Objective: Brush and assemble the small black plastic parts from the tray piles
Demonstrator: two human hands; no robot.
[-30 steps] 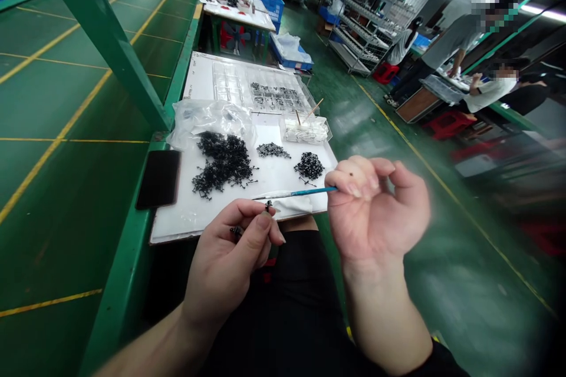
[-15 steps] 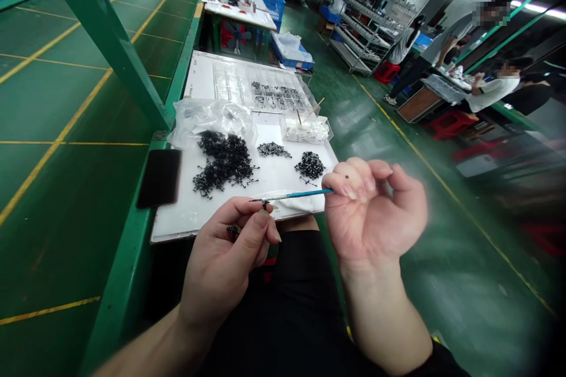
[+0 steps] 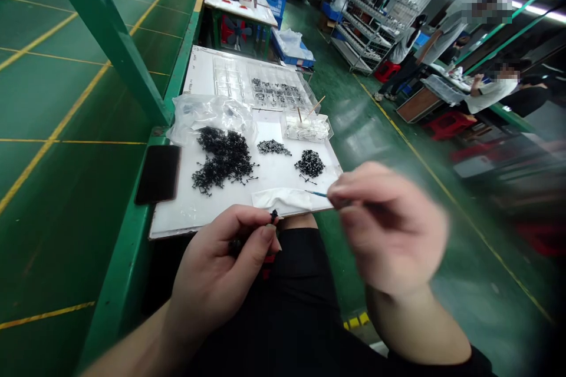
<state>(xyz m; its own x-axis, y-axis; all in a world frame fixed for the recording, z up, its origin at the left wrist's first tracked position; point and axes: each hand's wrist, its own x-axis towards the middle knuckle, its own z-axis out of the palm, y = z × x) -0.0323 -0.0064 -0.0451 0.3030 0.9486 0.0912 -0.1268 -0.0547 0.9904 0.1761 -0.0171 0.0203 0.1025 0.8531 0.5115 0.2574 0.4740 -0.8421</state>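
My left hand point(image 3: 225, 265) is closed, pinching a small black part point(image 3: 274, 215) between thumb and forefinger; another dark piece is partly tucked inside the curled fingers. My right hand point(image 3: 389, 224), smeared by motion, grips a thin blue paintbrush point(image 3: 317, 193) whose tip points left, apart from the part. Beneath the brush lies a white cloth point(image 3: 283, 198) at the board's near edge. On the white board point(image 3: 221, 209) rest a large heap of black branched parts point(image 3: 223, 159), a small pile of little parts point(image 3: 273, 147) and a rounder pile of black parts point(image 3: 309, 164).
A dark phone point(image 3: 158, 174) lies at the board's left, beside a green post point(image 3: 110, 41). Behind the heap sit a crumpled plastic bag point(image 3: 212, 112), a clear compartment tray point(image 3: 230, 79) and a box with sticks point(image 3: 307, 128). Other people work at tables further off.
My right hand has turned over and pulled the brush rightward, away from the part. My left hand has dipped slightly and still pinches the black part.
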